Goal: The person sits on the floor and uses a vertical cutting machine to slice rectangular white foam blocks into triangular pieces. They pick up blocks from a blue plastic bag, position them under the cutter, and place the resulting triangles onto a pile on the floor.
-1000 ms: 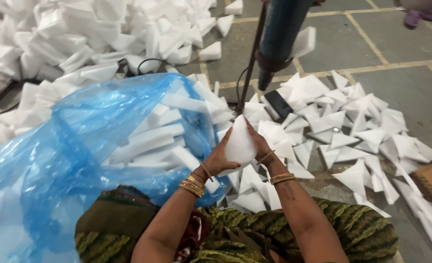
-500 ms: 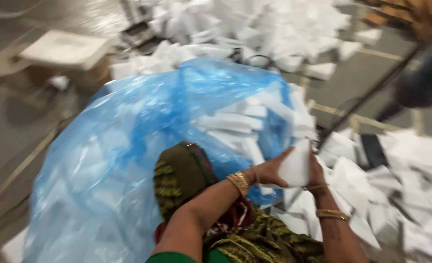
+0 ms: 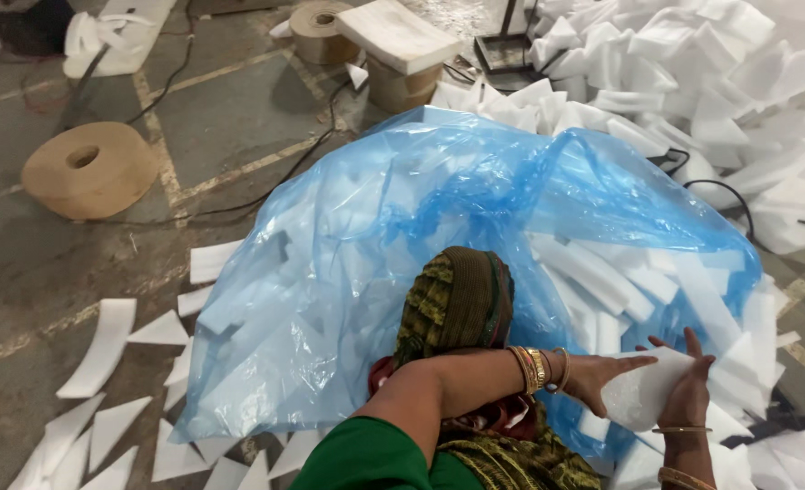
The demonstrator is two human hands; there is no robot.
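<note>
Keep left hand (image 3: 602, 379) and right hand (image 3: 688, 390) pressed flat around the white foam piece (image 3: 640, 396) at the blue plastic bag's (image 3: 402, 236) open right edge.

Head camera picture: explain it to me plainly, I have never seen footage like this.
There is no machine here. A camera worn on a person's head looks down at their own two bare hands. The left hand and right hand together hold a white foam piece between the palms. Behind them lies a big blue plastic bag, stuffed with white foam strips. More foam pieces form a pile at the upper right, and flat white offcuts lie scattered on the concrete floor. A brown tape roll rests at left.
</note>
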